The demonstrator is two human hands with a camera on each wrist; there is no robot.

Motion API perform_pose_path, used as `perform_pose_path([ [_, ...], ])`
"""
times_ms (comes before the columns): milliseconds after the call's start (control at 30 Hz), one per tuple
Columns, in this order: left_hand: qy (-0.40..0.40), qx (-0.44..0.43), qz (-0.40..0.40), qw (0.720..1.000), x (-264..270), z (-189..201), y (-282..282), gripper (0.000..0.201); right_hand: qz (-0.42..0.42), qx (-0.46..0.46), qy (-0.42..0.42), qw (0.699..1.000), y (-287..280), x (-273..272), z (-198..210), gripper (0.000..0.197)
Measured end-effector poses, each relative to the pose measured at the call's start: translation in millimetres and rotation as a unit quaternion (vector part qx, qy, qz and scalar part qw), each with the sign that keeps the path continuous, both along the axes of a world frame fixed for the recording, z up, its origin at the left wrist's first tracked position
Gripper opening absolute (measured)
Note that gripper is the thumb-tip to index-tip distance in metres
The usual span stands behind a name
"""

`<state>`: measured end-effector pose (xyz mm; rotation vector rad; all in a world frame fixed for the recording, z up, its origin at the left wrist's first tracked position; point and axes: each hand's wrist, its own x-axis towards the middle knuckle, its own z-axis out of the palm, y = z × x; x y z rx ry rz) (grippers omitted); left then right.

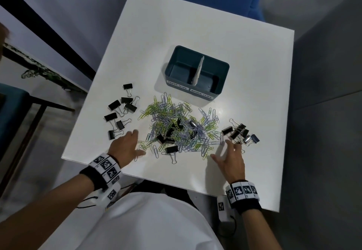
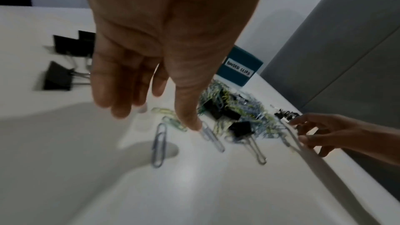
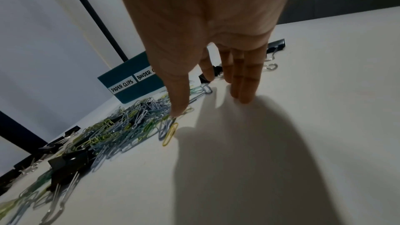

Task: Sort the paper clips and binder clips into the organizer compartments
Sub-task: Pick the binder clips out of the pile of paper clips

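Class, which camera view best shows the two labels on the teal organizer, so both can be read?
The right wrist view: the organizer shows PAPER CLIPS whole and sharp, though the right hand cuts off the BINDER CLIPS label. The head view shows both labels, small and faint. The left wrist view shows only BINDER CLIPS.

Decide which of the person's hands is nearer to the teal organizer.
Neither clearly. The left hand and the right hand lie at the table's near edge, either side of the paper clip pile, with the organizer beyond it.

Binder clips (image 1: pixel 170 132) lie half buried under the paper clips (image 1: pixel 182 124)
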<state>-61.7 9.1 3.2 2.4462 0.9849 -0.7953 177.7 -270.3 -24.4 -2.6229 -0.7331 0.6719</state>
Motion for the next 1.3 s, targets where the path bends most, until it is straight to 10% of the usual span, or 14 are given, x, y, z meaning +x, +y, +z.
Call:
perform_pose_path([
  [200, -0.080, -0.133, 0.073, 0.985, 4, -27, 1, 0.026, 0.017, 0.045, 0.013, 0.999, 28, -16, -7, 0.069],
  [567, -0.251, -0.040, 0.035, 0.967, 45, -17, -13, 0.012, 0.092, 0.095, -0.051, 0.990, 70, -36, 7, 0.036],
  [800, -0.188, -0.026, -0.064, 0.980, 49, -20, -30, 0.050, 0.315, 0.065, -0.034, 0.946, 99, -90, -2, 0.031],
  [1067, -0.201, -0.002, -0.037, 0.979, 63, -13, -33, 0.043, 0.237, 0.076, -0.035, 0.968, 114, -95, -7, 0.028],
  [1300, -0.316, 0.066, -0.122, 0.939, 55, 14, -14, 0.045, 0.026, 0.247, 0.164, 0.955, 97, -59, 33, 0.023],
])
